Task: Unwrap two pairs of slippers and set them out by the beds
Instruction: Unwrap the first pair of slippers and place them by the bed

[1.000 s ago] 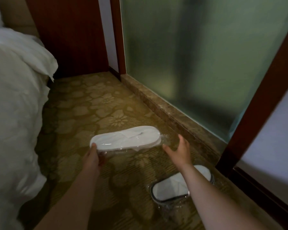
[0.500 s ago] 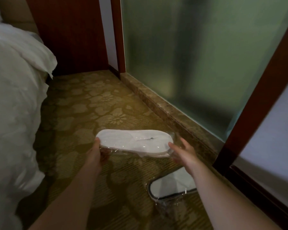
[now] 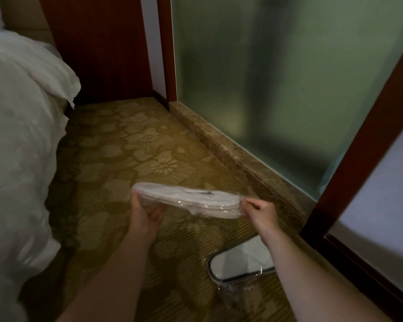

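A flat pair of white slippers in clear plastic wrap hangs crosswise above the carpet. My left hand grips its left end. At the right end my right hand pinches the wrap. A second wrapped pair of white slippers with a dark rim lies on the carpet at lower right, partly hidden behind my right forearm. The bed with its white duvet fills the left side.
Patterned gold carpet runs between the bed and a stone kerb under a frosted glass wall. A dark wooden door frame slants at right, and a wooden panel stands at the back.
My right hand closed on the right end of the wrapped pair. The pair tilted from flat to nearly edge-on and came a little nearer to me.
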### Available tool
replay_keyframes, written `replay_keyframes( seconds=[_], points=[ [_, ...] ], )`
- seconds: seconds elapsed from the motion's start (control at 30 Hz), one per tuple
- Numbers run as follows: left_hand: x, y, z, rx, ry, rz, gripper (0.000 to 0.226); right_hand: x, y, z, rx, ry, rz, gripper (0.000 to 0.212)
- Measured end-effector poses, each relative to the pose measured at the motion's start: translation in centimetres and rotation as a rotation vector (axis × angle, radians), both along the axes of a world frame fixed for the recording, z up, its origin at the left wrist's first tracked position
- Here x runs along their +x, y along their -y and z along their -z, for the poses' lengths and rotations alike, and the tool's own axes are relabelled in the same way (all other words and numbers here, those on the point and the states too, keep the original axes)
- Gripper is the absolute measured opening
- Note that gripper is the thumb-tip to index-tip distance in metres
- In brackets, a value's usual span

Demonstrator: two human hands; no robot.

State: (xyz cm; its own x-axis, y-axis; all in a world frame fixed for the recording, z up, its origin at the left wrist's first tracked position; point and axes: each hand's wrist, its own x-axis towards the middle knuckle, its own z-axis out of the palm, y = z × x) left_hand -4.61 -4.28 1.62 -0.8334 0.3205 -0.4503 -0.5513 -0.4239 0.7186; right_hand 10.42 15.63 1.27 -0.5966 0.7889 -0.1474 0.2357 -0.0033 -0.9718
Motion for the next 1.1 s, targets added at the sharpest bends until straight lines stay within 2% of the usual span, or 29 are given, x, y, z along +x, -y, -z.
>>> replay_keyframes(
  seconds=[0.1, 0.2, 0.37, 0.5, 0.63, 0.8, 0.9, 1.0, 1.1],
  points=[
    [0.3, -1.1, -0.4, 0.063, -0.012, 0.030, 0.070, -0.7, 0.8, -0.7, 0.073, -0.030, -0.074, 0.014],
    [0.4, -2.2, -0.1, -0.019, 0.059, 0.089, 0.078, -1.7, 1.6, -0.9, 0.131, -0.036, -0.128, 0.019],
    [1.8, -3.9, 0.6, -0.125, 0.127, 0.211, 0.060, -3.8, 2.9, -1.6, 0.183, -0.089, -0.226, 0.016],
    [0.9, -3.9, 1.1, -0.157, 0.167, 0.150, 0.055, -4.7, 4.0, -1.5, 0.190, -0.050, -0.325, 0.024],
    [-0.1, -2.7, 2.1, -0.189, 0.189, 0.009, 0.066, -4.1, 4.5, -0.7, 0.089, 0.030, -0.464, 0.033],
    [-0.2, -1.6, 1.7, -0.177, 0.140, 0.057, 0.061, -3.8, 4.0, 0.2, 0.040, 0.089, -0.430, 0.042],
    [-0.3, -1.5, 1.9, -0.223, 0.050, 0.126, 0.066, -4.2, 3.7, 0.1, 0.064, 0.072, -0.354, 0.025],
    [-0.2, -1.5, 2.1, -0.315, -0.014, 0.178, 0.066, -4.8, 3.8, 0.4, 0.101, 0.168, -0.332, 0.013],
    [0.2, -1.8, 2.0, -0.324, -0.024, 0.223, 0.061, -4.5, 4.2, 0.3, 0.147, 0.299, -0.404, 0.030]
  ],
)
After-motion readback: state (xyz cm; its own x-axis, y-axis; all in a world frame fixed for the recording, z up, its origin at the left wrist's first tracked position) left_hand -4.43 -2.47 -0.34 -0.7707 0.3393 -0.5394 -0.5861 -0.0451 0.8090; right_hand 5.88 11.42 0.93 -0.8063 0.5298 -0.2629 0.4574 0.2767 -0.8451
